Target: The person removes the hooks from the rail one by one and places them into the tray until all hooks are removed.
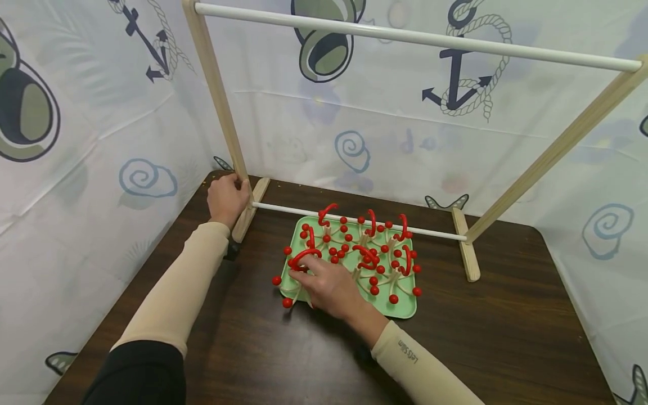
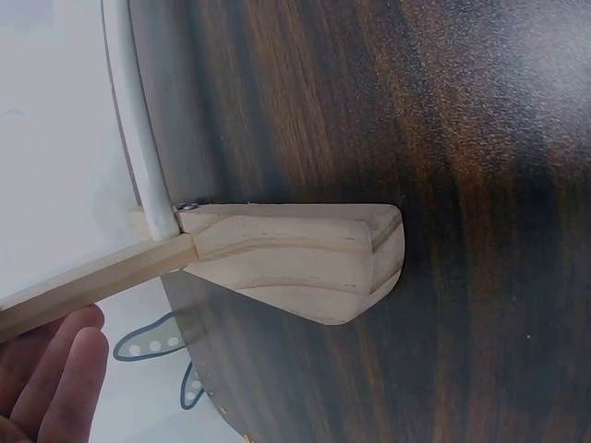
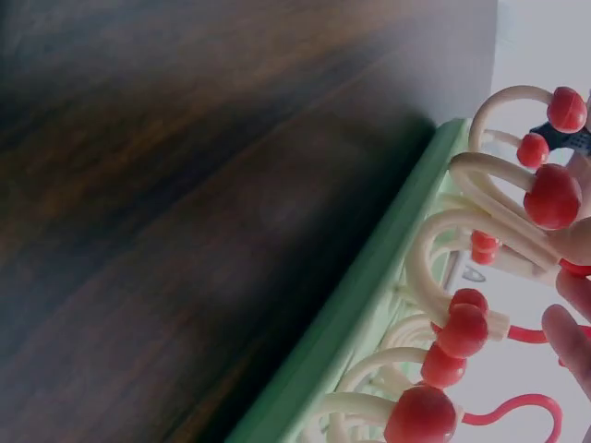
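My left hand (image 1: 228, 198) grips the left wooden post (image 1: 219, 93) of a rack, low near its foot. In the left wrist view its fingers (image 2: 74, 383) lie alongside the post. My right hand (image 1: 331, 288) pinches a hanger by its red hook (image 1: 305, 256) at the near left corner of a green tray (image 1: 400, 309). This hanger has curved cream arms tipped with red balls (image 1: 287, 303). In the right wrist view the fingertips (image 3: 565, 337) reach the hook, and cream arms (image 3: 429, 249) curve down beside them. Several like hangers stand on the tray.
A white top bar (image 1: 405, 35) and a lower white bar (image 1: 283, 209) join the rack's two posts. The right wooden foot (image 1: 466, 247) stands on the dark wooden table (image 1: 521, 315). Printed cloth (image 1: 283, 129) hangs behind the table and along both sides.
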### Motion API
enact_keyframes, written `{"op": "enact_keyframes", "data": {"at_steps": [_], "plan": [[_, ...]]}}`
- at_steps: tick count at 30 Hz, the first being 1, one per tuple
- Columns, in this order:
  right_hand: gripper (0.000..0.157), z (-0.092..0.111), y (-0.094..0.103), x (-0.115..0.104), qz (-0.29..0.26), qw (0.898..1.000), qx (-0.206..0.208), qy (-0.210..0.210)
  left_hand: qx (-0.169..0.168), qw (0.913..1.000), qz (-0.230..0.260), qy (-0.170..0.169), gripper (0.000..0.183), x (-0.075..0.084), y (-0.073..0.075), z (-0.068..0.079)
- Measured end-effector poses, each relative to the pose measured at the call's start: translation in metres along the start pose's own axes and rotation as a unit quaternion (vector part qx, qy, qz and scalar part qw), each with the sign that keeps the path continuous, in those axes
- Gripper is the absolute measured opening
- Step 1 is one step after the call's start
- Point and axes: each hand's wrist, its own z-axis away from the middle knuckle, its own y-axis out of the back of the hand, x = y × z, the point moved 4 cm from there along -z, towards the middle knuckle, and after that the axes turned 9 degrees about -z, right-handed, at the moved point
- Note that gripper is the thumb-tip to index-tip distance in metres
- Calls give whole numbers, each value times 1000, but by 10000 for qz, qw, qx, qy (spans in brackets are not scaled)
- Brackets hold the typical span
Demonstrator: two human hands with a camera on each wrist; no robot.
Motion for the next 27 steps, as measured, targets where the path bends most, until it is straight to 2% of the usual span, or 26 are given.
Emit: {"op": "enact_keyframes", "data": {"at_steps": [9, 15, 21, 27], "plan": [[24, -1, -4, -5, 281, 9994, -147, -106, -11, 10000, 14, -67, 29, 3, 3, 0], [25, 3, -3, -9, -278, 9948, -472, -860, 22, 9999, 42, -115, 29, 1, 3, 0], [32, 16, 10, -17, -846, 9797, -310, -1791, 54, 9999, 120, -108, 28, 0, 3, 0], [28, 39, 35, -31, -1292, 9562, -794, -2504, -1, 9996, 273, -98, 30, -3, 2, 2]]}}
